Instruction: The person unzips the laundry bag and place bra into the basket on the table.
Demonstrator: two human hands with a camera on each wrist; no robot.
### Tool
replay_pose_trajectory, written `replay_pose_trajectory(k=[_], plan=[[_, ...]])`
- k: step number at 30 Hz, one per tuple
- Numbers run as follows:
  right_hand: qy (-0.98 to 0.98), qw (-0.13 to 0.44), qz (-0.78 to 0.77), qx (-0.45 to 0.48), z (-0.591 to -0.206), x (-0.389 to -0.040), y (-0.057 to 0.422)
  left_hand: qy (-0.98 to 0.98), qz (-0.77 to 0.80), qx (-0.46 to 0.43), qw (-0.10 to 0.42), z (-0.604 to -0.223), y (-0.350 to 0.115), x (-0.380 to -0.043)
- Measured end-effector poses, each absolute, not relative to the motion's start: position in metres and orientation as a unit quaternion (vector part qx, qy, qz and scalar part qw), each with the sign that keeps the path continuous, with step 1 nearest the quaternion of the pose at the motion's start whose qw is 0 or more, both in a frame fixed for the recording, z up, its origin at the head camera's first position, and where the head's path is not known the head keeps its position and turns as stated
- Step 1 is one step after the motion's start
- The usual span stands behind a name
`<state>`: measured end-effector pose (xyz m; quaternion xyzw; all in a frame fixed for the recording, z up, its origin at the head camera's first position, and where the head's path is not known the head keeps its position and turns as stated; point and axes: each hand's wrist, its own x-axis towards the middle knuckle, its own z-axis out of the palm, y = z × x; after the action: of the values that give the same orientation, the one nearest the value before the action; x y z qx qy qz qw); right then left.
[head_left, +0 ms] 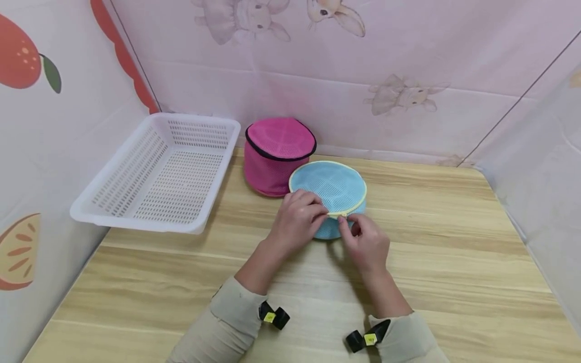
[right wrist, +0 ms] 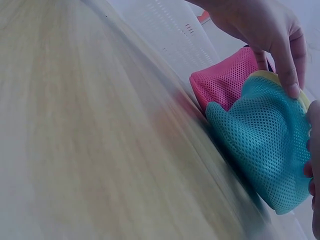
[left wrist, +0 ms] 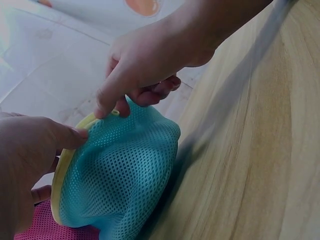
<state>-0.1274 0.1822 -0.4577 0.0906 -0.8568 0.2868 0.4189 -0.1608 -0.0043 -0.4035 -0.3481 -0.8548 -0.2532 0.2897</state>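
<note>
A round light-blue mesh laundry bag with a yellow zipper edge stands upright on the table. My left hand pinches that edge at the bag's front left, thumb on the mesh side in the left wrist view. Close beside it, my right hand pinches the yellow zipper at the front, between thumb and index finger. The zipper pull is mostly hidden by these fingers. In the right wrist view the side of the blue bag sags in folds. Whether anything is inside cannot be seen.
Directly behind and left of the blue bag stands a pink mesh bag with a black rim. A white plastic basket with slotted walls sits further left. Printed cloth walls border the wooden table at the back and sides.
</note>
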Motion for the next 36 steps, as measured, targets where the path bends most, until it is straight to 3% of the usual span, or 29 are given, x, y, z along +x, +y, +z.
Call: replay_pose_trajectory(k=[8,23,36], plan=[[-0.846,0.405,0.326,0.123,-0.458,-0.128,0.179,-0.854,-0.253,-0.351,0.289,-0.404,-0.003,-0.161],[-0.817,0.460,0.291,0.189,-0.458,-0.129,0.176,-0.858,-0.209,-0.369,0.289,-0.408,0.010,-0.154],[-0.814,0.488,0.263,0.176,-0.457,-0.127,0.174,-0.850,-0.216,-0.376,0.300,-0.411,0.011,-0.154]])
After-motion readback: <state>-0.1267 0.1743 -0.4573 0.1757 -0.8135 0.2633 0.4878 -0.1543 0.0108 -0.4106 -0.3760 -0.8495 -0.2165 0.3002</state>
